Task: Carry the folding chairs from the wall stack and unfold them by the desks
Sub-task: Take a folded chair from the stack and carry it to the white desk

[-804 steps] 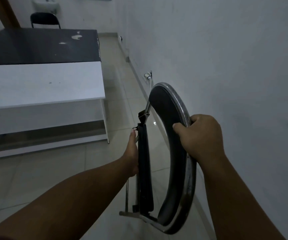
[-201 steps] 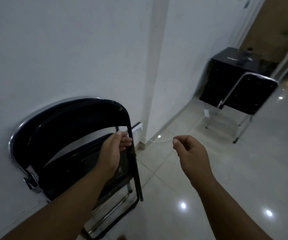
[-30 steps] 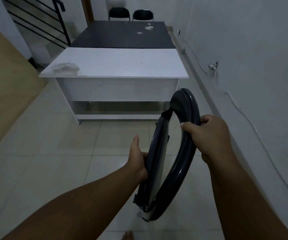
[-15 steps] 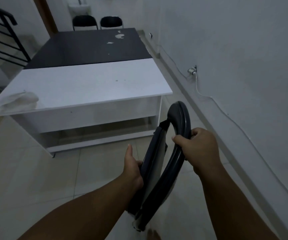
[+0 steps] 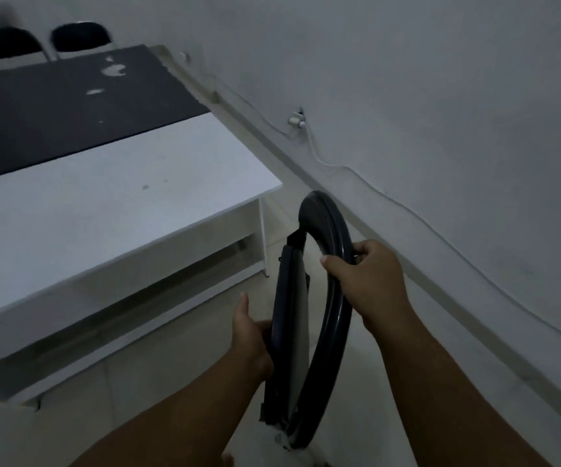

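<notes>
Holding the folding chair (image 5: 338, 318), folded flat, just beside the white table (image 5: 103, 210) corner: left hand (image 5: 250, 335) clamped on the seat edge, right hand (image 5: 363, 274) on the curved backrest. Already standing behind the black table (image 5: 53, 109), two chairs (image 5: 80, 35). Left to do, by judgement: unfolding this one.

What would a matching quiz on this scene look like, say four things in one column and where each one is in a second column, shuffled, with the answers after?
Things
1. folded chair
2. white desk
3. black desk
4. wall plug

Places
A. low on the wall to the right
B. gripped by the left hand and the right hand
C. the farther desk, with two black chairs behind it
D. the nearer desk, left of the folded chair

Pairs: 1-B, 2-D, 3-C, 4-A
</notes>
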